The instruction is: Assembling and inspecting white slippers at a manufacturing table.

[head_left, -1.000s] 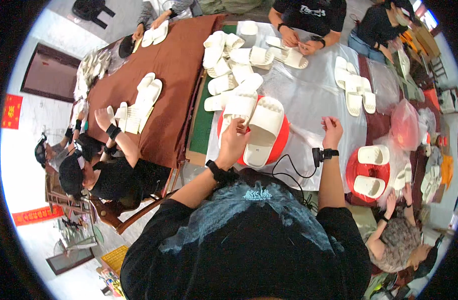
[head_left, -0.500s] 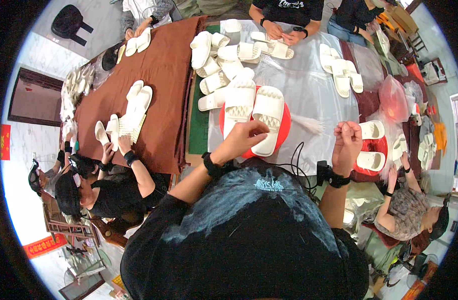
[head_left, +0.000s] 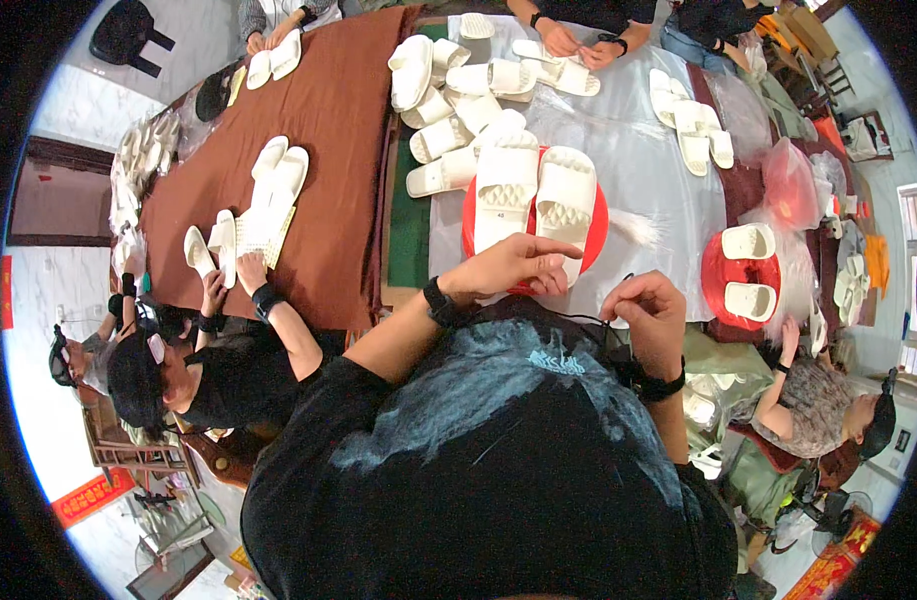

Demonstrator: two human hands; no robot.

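Observation:
A pair of white slippers, one [head_left: 506, 172] beside the other [head_left: 565, 190], lies on a round red stand [head_left: 597, 222] in front of me. My left hand [head_left: 518, 266] is over their near ends, index finger stretched to the right and the other fingers loosely bent. Whether it touches the slippers I cannot tell. To its right, my right hand [head_left: 650, 312] is raised near my chest with thumb and fingers pinched together. Anything in that pinch is too small to make out. A bundle of thin white strands [head_left: 636, 228] lies right of the stand.
More white slippers [head_left: 448, 137] are heaped beyond the stand, with others [head_left: 693, 125] at the far right. Clear plastic sheeting [head_left: 618, 130] covers my table part; brown cloth [head_left: 328, 130] lies to the left. A second red stand [head_left: 713, 275] holds slippers. Co-workers sit around.
My right hand has come left and down, nearer my left hand. My left hand has shifted right and its index finger now points out. The view has shifted slightly.

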